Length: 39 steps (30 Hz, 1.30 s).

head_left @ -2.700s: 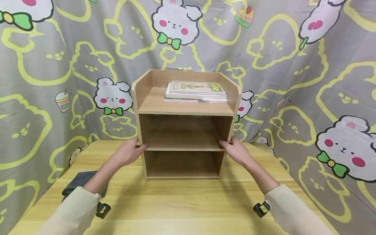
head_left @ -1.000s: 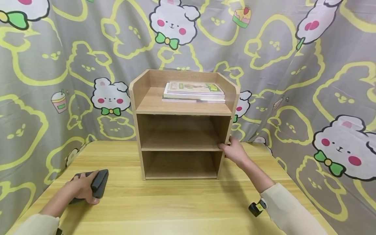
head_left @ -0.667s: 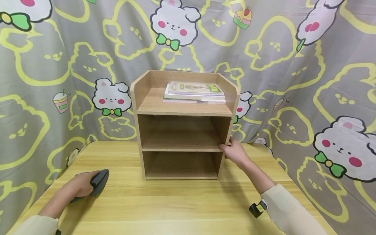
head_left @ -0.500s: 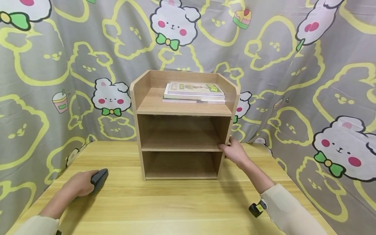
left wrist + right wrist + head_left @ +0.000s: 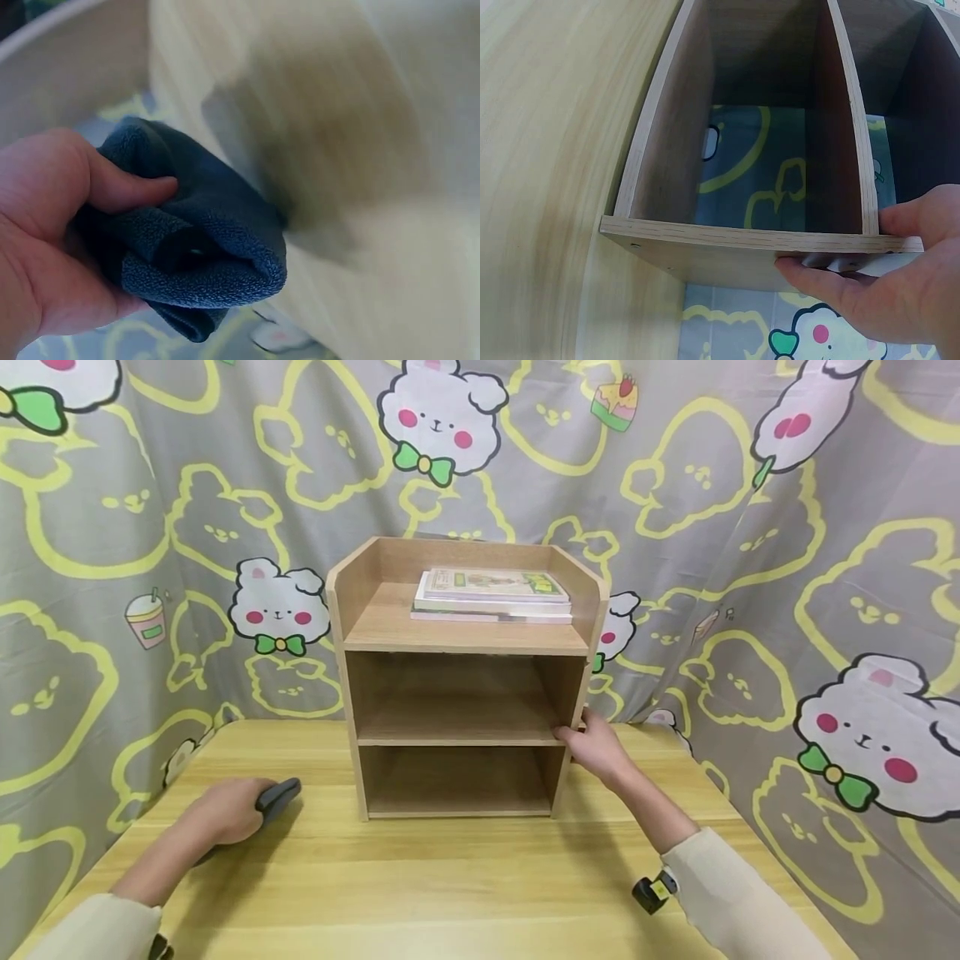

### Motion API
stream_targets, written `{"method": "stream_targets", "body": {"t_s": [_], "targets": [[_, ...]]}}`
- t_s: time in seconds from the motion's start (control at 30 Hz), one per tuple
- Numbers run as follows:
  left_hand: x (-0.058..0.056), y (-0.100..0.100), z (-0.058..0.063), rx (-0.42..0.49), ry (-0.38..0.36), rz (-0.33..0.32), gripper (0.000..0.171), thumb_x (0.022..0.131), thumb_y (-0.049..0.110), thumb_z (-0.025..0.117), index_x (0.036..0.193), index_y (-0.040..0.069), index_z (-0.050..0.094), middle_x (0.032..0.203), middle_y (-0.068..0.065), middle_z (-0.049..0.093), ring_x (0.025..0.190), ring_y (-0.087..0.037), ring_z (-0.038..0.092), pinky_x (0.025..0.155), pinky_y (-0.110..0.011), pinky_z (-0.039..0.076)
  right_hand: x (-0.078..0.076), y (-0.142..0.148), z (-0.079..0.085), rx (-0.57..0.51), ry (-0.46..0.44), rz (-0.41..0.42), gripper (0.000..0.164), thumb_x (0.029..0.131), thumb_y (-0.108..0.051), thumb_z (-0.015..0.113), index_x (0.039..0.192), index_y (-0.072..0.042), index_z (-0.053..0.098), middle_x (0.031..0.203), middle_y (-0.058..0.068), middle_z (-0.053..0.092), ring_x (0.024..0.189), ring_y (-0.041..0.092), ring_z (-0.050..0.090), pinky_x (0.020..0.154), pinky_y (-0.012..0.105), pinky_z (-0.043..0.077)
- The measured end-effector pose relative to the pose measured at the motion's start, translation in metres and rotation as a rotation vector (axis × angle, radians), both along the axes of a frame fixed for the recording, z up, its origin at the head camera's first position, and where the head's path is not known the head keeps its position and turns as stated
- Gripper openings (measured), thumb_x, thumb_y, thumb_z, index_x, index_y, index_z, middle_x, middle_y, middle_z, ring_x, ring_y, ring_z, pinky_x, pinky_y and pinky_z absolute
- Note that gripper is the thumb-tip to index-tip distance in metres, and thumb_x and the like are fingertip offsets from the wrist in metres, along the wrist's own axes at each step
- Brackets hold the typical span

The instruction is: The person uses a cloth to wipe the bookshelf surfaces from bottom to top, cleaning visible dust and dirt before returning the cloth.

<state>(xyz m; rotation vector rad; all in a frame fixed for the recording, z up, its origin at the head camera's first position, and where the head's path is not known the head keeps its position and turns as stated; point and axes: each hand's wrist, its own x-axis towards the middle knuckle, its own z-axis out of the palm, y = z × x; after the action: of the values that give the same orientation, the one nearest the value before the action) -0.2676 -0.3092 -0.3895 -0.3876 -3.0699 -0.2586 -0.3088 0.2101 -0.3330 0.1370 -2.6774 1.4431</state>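
A folded dark blue-grey towel is gripped by my left hand, thumb over one face and fingers beneath, as the left wrist view shows. In the head view the towel is tilted above the left of the table, its shadow below. My right hand holds the right side panel of a wooden shelf unit at the height of its middle board. In the right wrist view, the thumb and fingers of the right hand lie on either side of the panel edge.
A small stack of books lies on the shelf unit's top. The unit stands on a light wooden table. Grey curtains with cartoon prints hang behind and along both sides.
My left hand left the shelf unit's left side, took hold of the towel on the table, lifted it and moved slightly right and away. My right hand stays on the right panel.
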Motion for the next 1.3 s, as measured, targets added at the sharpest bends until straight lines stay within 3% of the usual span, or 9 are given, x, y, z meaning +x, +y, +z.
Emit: {"method": "stream_targets", "body": {"t_s": [0.13, 0.27, 0.47, 0.57, 0.7, 0.8, 1.03, 1.17, 1.3], "targets": [[0.006, 0.031, 0.011, -0.007, 0.002, -0.089, 0.041, 0.082, -0.005, 0.059, 0.121, 0.001, 0.069, 0.104, -0.018, 0.073, 0.089, -0.034, 0.068, 0.075, -0.048, 0.052, 0.001, 0.0, 0.002, 0.001, -0.002, 0.009, 0.059, 0.098, -0.019, 0.055, 0.149, 0.005, 0.039, 0.145, 0.03, 0.051, 0.128, 0.042, 0.056, 0.096, 0.048, 0.054], [0.015, 0.062, 0.02, -0.031, -0.064, -0.169, 0.029, 0.086, -0.003, 0.063, 0.11, 0.009, 0.073, 0.094, -0.005, 0.071, 0.079, -0.02, 0.06, 0.072, -0.04, 0.048, 0.0, 0.0, 0.001, -0.002, 0.0, 0.014, 0.058, 0.098, -0.019, 0.054, 0.149, 0.005, 0.039, 0.144, 0.03, 0.051, 0.128, 0.042, 0.057, 0.095, 0.048, 0.054], [0.028, 0.113, 0.039, -0.031, -0.26, -0.226, 0.036, 0.083, -0.006, 0.062, 0.11, 0.014, 0.073, 0.088, 0.001, 0.064, 0.078, -0.02, 0.05, 0.072, -0.04, 0.042, 0.0, 0.0, 0.002, -0.008, 0.004, 0.009, 0.058, 0.098, -0.019, 0.055, 0.149, 0.005, 0.04, 0.144, 0.03, 0.051, 0.128, 0.043, 0.056, 0.094, 0.047, 0.055], [0.033, 0.139, 0.046, -0.012, -0.28, -0.266, 0.041, 0.081, -0.007, 0.062, 0.114, 0.016, 0.071, 0.085, 0.0, 0.061, 0.075, -0.02, 0.05, 0.068, -0.037, 0.041, 0.0, 0.0, 0.002, -0.003, 0.01, 0.01, 0.057, 0.097, -0.019, 0.055, 0.148, 0.005, 0.041, 0.143, 0.03, 0.052, 0.128, 0.042, 0.057, 0.092, 0.046, 0.056], [0.031, 0.168, 0.048, 0.024, -0.164, -0.355, 0.039, 0.083, -0.006, 0.062, 0.115, 0.015, 0.067, 0.078, 0.002, 0.058, 0.067, -0.017, 0.053, 0.061, -0.033, 0.043, 0.0, 0.001, 0.0, 0.021, 0.021, 0.01, 0.055, 0.098, -0.02, 0.056, 0.146, 0.005, 0.043, 0.143, 0.029, 0.053, 0.126, 0.041, 0.059, 0.09, 0.043, 0.056], [0.025, 0.184, 0.044, 0.02, -0.043, -0.379, 0.038, 0.085, -0.002, 0.064, 0.12, 0.012, 0.066, 0.079, 0.0, 0.06, 0.068, -0.017, 0.054, 0.061, -0.034, 0.045, 0.0, 0.002, -0.001, 0.029, 0.027, 0.008, 0.055, 0.098, -0.02, 0.056, 0.146, 0.004, 0.044, 0.142, 0.029, 0.054, 0.126, 0.041, 0.059, 0.089, 0.043, 0.056], [0.005, 0.196, 0.025, -0.093, 0.158, -0.316, 0.017, 0.083, 0.005, 0.069, 0.098, 0.008, 0.062, 0.072, -0.006, 0.057, 0.065, -0.023, 0.056, 0.056, -0.039, 0.048, -0.001, 0.002, -0.002, -0.002, 0.02, 0.018, 0.057, 0.098, -0.02, 0.056, 0.147, 0.005, 0.042, 0.142, 0.029, 0.053, 0.126, 0.041, 0.059, 0.093, 0.046, 0.055], [-0.001, 0.192, 0.01, -0.182, 0.237, -0.268, 0.016, 0.08, 0.007, 0.07, 0.093, 0.004, 0.059, 0.072, -0.009, 0.059, 0.065, -0.027, 0.061, 0.055, -0.042, 0.052, -0.001, 0.002, -0.002, -0.006, 0.021, 0.02, 0.057, 0.098, -0.02, 0.057, 0.146, 0.005, 0.042, 0.142, 0.029, 0.053, 0.126, 0.041, 0.059, 0.093, 0.045, 0.056], [-0.005, 0.195, -0.002, -0.211, 0.214, -0.222, 0.025, 0.084, 0.011, 0.071, 0.105, -0.002, 0.063, 0.078, -0.014, 0.064, 0.07, -0.032, 0.065, 0.059, -0.046, 0.055, -0.001, 0.004, -0.002, 0.003, 0.026, 0.016, 0.057, 0.098, -0.021, 0.057, 0.147, 0.004, 0.042, 0.143, 0.029, 0.053, 0.126, 0.041, 0.059, 0.092, 0.045, 0.056]]}}
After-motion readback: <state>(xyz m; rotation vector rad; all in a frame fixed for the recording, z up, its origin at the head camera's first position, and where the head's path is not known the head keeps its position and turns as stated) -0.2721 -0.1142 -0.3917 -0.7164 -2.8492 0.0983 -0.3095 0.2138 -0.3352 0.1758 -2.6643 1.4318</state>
